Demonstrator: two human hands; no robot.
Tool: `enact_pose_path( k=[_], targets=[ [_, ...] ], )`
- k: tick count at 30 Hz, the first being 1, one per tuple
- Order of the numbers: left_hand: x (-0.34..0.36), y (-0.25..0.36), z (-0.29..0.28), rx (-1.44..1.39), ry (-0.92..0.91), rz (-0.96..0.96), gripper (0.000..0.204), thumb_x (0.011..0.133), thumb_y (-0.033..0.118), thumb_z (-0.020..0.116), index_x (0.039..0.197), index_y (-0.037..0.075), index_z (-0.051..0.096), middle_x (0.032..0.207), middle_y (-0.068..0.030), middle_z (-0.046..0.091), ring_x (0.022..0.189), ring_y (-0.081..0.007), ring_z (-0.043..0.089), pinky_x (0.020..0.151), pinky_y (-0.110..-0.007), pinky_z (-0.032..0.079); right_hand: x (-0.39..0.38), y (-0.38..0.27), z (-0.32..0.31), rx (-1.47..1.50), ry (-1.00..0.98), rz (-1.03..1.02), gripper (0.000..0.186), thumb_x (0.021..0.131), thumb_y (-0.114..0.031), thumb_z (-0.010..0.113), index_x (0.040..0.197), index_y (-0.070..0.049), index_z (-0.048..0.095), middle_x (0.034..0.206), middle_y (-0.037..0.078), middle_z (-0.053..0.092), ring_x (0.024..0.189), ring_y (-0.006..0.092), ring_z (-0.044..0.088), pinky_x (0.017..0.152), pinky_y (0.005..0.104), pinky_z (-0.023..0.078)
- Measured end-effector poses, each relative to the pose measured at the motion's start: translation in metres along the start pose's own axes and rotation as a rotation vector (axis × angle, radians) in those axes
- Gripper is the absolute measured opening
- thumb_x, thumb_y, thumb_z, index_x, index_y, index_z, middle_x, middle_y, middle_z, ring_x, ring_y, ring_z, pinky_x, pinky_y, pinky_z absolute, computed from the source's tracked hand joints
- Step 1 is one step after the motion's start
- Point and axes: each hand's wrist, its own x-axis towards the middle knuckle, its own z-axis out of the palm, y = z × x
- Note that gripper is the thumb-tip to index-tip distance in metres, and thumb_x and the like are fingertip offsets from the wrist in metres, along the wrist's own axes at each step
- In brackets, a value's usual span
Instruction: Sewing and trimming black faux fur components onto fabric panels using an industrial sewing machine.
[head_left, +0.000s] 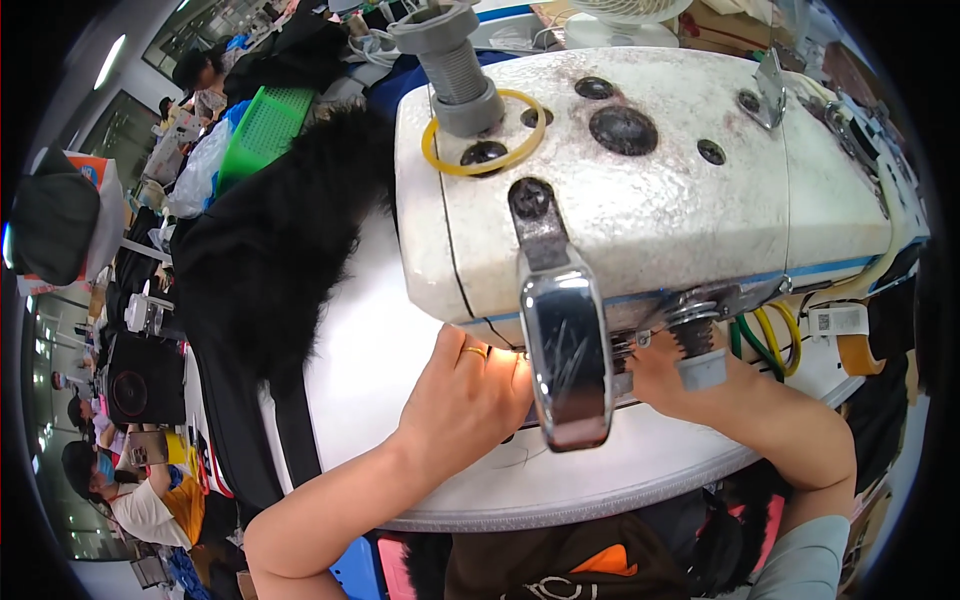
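Observation:
A white industrial sewing machine (680, 215) with dark oil stains fills the upper middle of the head view. Under its left end, beside a bright work light, my left hand (465, 395) is closed, a ring on one finger. Its fingertips go behind the machine, so whatever they grip is hidden. My right hand (660, 375) reaches in below the machine's front, close to a grey knob (703, 370); its fingers are mostly covered. Between the two hands hangs a scratched, shiny phone-shaped plate (567, 345) on a metal bracket.
Black furry fabric (285, 230) lies along the left of the white table (360, 300). Beyond it stands a green basket (265, 135). A yellow rubber band (432, 150) circles the thread post (460, 75). Tape (860, 354) sits at right. Co-workers (150, 500) are at far left.

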Motion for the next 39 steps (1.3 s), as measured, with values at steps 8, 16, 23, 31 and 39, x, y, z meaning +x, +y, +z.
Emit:
enact_pose_path(
  k=[8, 16, 23, 31, 39],
  targets=[
    [-0.001, -0.001, -0.003, -0.027, 0.049, -0.015, 0.018, 0.077, 0.012, 0.065, 0.07, 0.016, 0.048, 0.061, 0.0012, 0.044, 0.062, -0.0179, 0.049, 0.078, -0.036, 0.038, 0.006, 0.001, -0.008, -0.066, -0.019, -0.039, 0.011, 0.068, -0.015, 0.069, 0.072, -0.011, 0.059, 0.081, 0.004, 0.056, 0.087, 0.0227, 0.063, 0.062, 0.0347, 0.052],
    [0.002, 0.001, -0.006, -0.028, 0.037, -0.014, 0.018, 0.079, 0.011, 0.065, 0.074, 0.016, 0.049, 0.062, 0.0007, 0.043, 0.061, -0.0175, 0.048, 0.08, -0.036, 0.039, 0.001, 0.005, 0.019, -0.094, 0.033, 0.005, 0.008, 0.072, -0.015, 0.069, 0.072, -0.011, 0.063, 0.084, 0.005, 0.058, 0.088, 0.0253, 0.066, 0.066, 0.038, 0.054],
    [0.005, -0.002, -0.01, 0.082, -0.02, 0.006, 0.017, 0.077, 0.01, 0.064, 0.073, 0.014, 0.048, 0.063, -0.0013, 0.047, 0.063, -0.0191, 0.051, 0.082, -0.037, 0.041, 0.006, 0.007, 0.007, 0.073, -0.016, 0.089, 0.007, 0.074, -0.013, 0.069, 0.071, -0.01, 0.063, 0.077, 0.005, 0.058, 0.075, 0.0235, 0.067, 0.065, 0.037, 0.054],
    [0.002, -0.001, -0.006, 0.028, 0.146, -0.029, 0.013, 0.083, 0.013, 0.065, 0.095, 0.009, 0.063, 0.082, -0.0076, 0.057, 0.1, -0.0275, 0.06, 0.103, -0.049, 0.043, -0.021, 0.01, 0.025, 0.091, -0.242, 0.121, 0.003, 0.074, -0.01, 0.066, 0.072, -0.008, 0.066, 0.08, 0.011, 0.066, 0.077, 0.0259, 0.07, 0.054, 0.0439, 0.053],
    [-0.006, 0.025, -0.023, 0.045, 0.055, 0.0, 0.02, 0.084, 0.015, 0.065, 0.101, 0.006, 0.064, 0.095, -0.0085, 0.057, 0.088, -0.0231, 0.055, 0.078, -0.038, 0.046, 0.003, -0.009, -0.011, 0.192, -0.144, -0.052, 0.036, 0.084, -0.022, 0.07, 0.12, -0.019, 0.073, 0.087, 0.006, 0.069, 0.087, 0.0271, 0.068, 0.082, 0.0462, 0.049]
  ],
)
